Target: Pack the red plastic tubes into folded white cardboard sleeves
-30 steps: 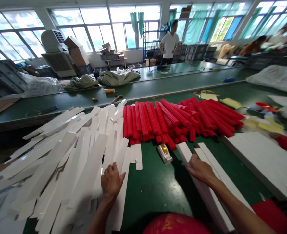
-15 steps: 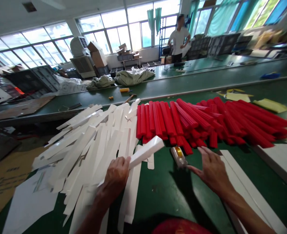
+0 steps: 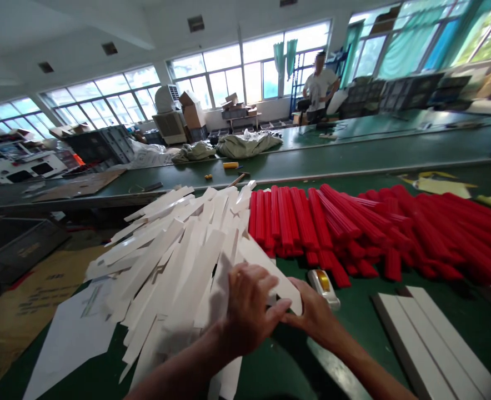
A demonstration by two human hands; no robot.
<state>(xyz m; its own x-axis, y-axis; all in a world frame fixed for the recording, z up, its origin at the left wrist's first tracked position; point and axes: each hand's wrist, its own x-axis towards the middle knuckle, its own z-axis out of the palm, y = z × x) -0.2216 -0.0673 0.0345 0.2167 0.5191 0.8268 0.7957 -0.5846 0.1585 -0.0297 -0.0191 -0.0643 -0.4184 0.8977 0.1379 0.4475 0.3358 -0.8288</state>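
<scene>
A flat white carton (image 3: 266, 260) slants from the pile toward my right hand (image 3: 314, 314), whose thumb and fingers pinch its near end. My left hand (image 3: 251, 305) is over the carton's left side, thumb apart from the slightly bent fingers; contact with the carton is unclear. Many white carton pieces (image 3: 179, 266) lie heaped at left. Behind my hands and to the right, red ribbed rods (image 3: 299, 219) are piled. A tape dispenser (image 3: 324, 286) with yellow tape rests on the green table just beyond my right hand.
Long white boxes (image 3: 432, 339) lie side by side at the right. A white sheet (image 3: 73, 339) is at front left. Farther back run a green bench (image 3: 354, 147) with a yellow-handled tool (image 3: 230, 165) and cloth bundles (image 3: 245, 145). A person (image 3: 320, 89) is behind it.
The white box from my left hand is gone from it. My right hand has moved left from beside the tape dispenser and holds a flat carton. More white boxes show at right. The view has shifted.
</scene>
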